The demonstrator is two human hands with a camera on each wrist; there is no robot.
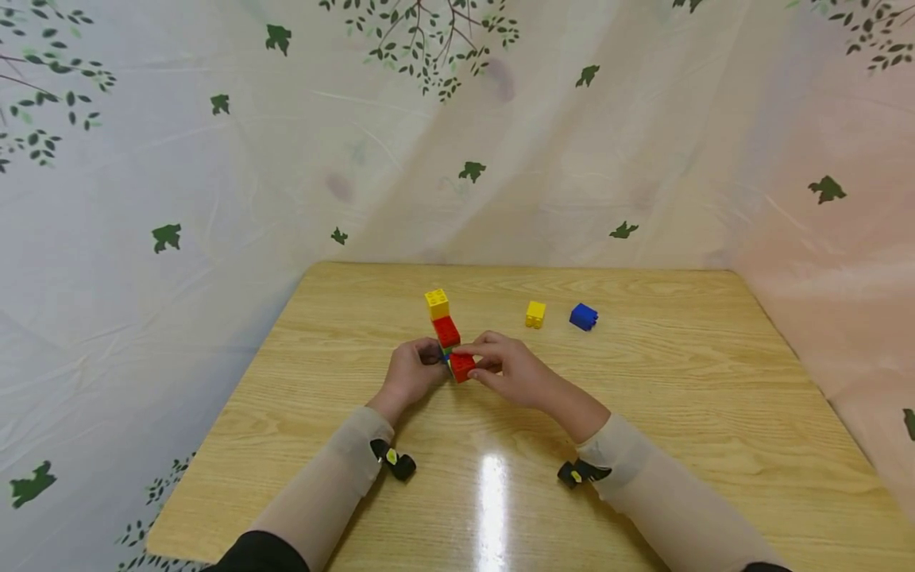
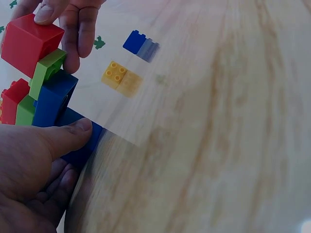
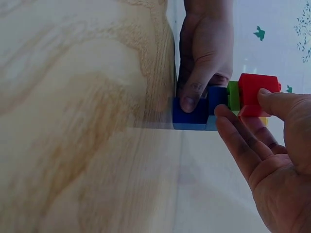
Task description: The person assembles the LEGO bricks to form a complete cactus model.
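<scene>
My left hand (image 1: 415, 369) grips the blue brick (image 2: 83, 150) at the bottom of a brick stack, thumb across its side. Above that sit another blue brick (image 2: 56, 94) and two green pieces, one light green brick (image 2: 47, 73) on the near side and one green brick (image 2: 25, 110) behind. My right hand (image 1: 511, 369) pinches a red brick (image 1: 462, 367) on top of the light green one, thumb on one face and fingers on the other. On the stack's other branch stand a second red brick (image 1: 446, 331) and a yellow brick (image 1: 437, 304), studs up.
A loose yellow brick (image 1: 535, 314) and a loose blue brick (image 1: 584, 317) lie on the wooden table (image 1: 679, 381), right of the stack and farther back. A leaf-patterned cloth (image 1: 400, 183) hangs behind the table's far edge.
</scene>
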